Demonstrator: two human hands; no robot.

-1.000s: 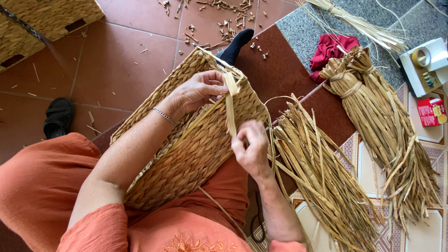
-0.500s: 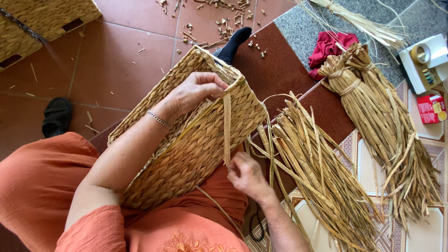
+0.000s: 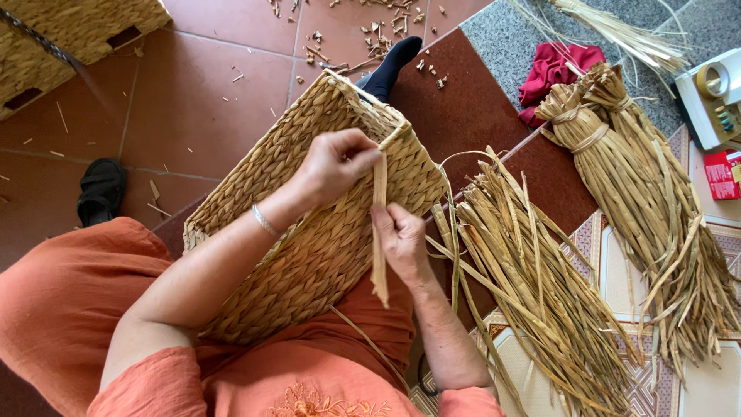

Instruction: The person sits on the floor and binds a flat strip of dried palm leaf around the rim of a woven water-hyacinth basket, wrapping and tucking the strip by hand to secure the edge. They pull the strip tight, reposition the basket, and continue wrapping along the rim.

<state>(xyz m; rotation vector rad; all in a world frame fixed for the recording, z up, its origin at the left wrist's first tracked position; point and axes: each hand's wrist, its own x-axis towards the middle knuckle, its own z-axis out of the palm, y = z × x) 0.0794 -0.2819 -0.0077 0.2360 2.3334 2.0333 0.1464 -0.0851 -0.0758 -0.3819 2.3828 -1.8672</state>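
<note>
Fingers [image 3: 363, 154] of the left hand [image 3: 336, 164] pinch the strip [image 3: 379, 232] at the basket [image 3: 309, 232] rim; right hand [image 3: 400, 241] grips it lower down, closed.

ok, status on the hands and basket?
Left hand pinching strip at basket rim. Right hand gripping same strip lower down. Basket on lap. Loose straw to the right, nothing in the way.

Red cloth [image 3: 552, 71], blk sandal [image 3: 100, 190], tape dispenser [image 3: 710, 93]

Red tile floor [image 3: 208, 108] with straw scraps [image 3: 370, 31], black sandal [image 3: 100, 189], dried-reed bundles [image 3: 617, 177].
</note>
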